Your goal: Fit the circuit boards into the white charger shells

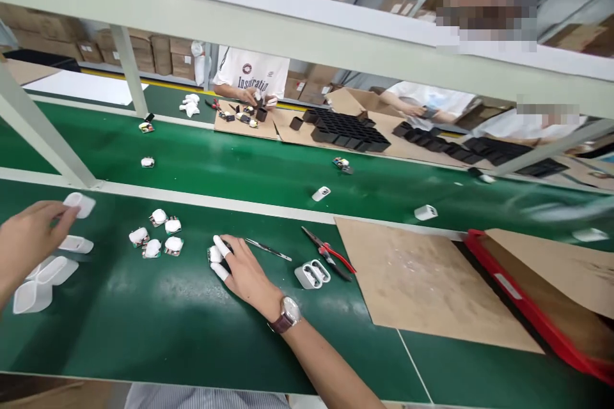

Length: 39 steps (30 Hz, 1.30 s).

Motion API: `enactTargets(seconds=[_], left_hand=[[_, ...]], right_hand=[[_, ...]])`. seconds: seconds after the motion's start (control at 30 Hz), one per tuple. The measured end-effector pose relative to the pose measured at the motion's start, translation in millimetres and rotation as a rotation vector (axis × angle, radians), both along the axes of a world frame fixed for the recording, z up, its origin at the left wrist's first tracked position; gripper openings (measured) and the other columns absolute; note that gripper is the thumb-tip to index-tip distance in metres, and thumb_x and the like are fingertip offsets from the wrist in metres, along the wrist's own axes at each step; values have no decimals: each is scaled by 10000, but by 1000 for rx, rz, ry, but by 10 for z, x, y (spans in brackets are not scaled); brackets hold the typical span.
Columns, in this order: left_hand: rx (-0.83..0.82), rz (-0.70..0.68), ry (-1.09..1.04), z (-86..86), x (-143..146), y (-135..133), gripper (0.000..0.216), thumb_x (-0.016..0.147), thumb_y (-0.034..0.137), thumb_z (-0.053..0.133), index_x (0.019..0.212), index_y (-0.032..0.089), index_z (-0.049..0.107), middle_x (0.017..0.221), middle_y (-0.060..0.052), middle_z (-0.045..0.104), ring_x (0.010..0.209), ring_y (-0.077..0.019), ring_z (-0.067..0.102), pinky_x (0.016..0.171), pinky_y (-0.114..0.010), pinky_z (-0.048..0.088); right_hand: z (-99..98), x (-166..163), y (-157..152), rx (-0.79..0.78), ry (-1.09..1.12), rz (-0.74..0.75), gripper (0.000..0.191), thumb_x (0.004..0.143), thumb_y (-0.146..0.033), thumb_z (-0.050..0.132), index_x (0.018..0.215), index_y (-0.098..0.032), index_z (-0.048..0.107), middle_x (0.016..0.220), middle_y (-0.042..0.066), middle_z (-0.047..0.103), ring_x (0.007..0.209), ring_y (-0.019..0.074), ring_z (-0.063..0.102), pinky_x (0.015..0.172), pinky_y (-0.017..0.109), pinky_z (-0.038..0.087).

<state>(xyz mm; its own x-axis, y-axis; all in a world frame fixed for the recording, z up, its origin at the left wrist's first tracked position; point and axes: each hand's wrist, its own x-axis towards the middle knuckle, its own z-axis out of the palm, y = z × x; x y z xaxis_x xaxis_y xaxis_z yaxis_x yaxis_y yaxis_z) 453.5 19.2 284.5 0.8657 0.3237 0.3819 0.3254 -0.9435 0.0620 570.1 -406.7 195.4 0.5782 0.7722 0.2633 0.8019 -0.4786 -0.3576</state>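
At the left edge my left hand (36,236) pinches a white plastic housing (82,204) between thumb and fingers, above several similar housings (33,297) on the green bench. My right hand (252,278), with white finger cots on two fingers and a watch (290,310) at the wrist, has its fingertips around a small circuit board (215,255) topped with white material. Between the hands several like boards (152,248) lie in a cluster. Right of my right hand are tweezers (268,249), red-handled pliers (329,252) and a pair of white housings (311,275) standing together.
A conveyor belt (230,166) beyond a pale rail carries scattered boards and white housings (426,212). Cardboard (412,275) and a red-edged tray (522,307) lie at right. A shelf frame (288,25) crosses overhead. Co-workers sit opposite, near black trays (345,131).
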Motion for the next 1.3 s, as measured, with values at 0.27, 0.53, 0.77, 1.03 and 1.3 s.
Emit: enactTargets(seconds=[0.27, 0.53, 0.77, 1.03, 1.3], left_hand=[[-76, -878, -97, -371, 237, -1843, 256, 1029, 291, 589, 803, 218, 683, 818, -26, 699, 744, -190, 671, 704, -330, 545], [-381, -893, -185, -800, 247, -1908, 417, 895, 518, 786, 1094, 184, 634, 936, -72, 671, 821, -222, 660, 723, -349, 573], [-374, -870, -143, -551, 448, -1792, 427, 992, 390, 684, 1363, 209, 577, 1355, -162, 632, 1274, -302, 612, 1095, -458, 523], [-294, -382, 126, -328, 2191, -884, 550, 986, 358, 574, 1486, 132, 528, 1571, -210, 501, 1457, -374, 433, 1164, -548, 392], [-368, -416, 172, -538, 2585, -1230, 490, 1003, 389, 546, 1388, 92, 612, 1318, -196, 689, 1229, -344, 580, 1101, -500, 406]], right_hand=[[-87, -21, 85, 1, -5, -1, 338, 1060, -249, 532, 1393, -210, 575, 1257, 140, 657, 1116, 307, 586, 933, 490, 550], [43, 8, -173, -1, 156, -20, 868, 973, -380, 690, 1653, -198, 182, 1474, 202, 517, 1340, 352, 529, 1064, 555, 521], [37, 22, -281, -21, 41, 88, 505, 1036, -148, 486, 1529, -259, 479, 1269, 128, 665, 1125, 289, 645, 985, 521, 590], [-158, -55, -272, 29, -77, 70, 458, 1028, -132, 484, 1466, -261, 521, 1341, 127, 665, 1161, 311, 635, 985, 552, 587], [-246, -209, -286, -25, -110, -49, 347, 1043, -195, 515, 1381, -223, 588, 1312, 156, 631, 1082, 319, 622, 890, 527, 580]])
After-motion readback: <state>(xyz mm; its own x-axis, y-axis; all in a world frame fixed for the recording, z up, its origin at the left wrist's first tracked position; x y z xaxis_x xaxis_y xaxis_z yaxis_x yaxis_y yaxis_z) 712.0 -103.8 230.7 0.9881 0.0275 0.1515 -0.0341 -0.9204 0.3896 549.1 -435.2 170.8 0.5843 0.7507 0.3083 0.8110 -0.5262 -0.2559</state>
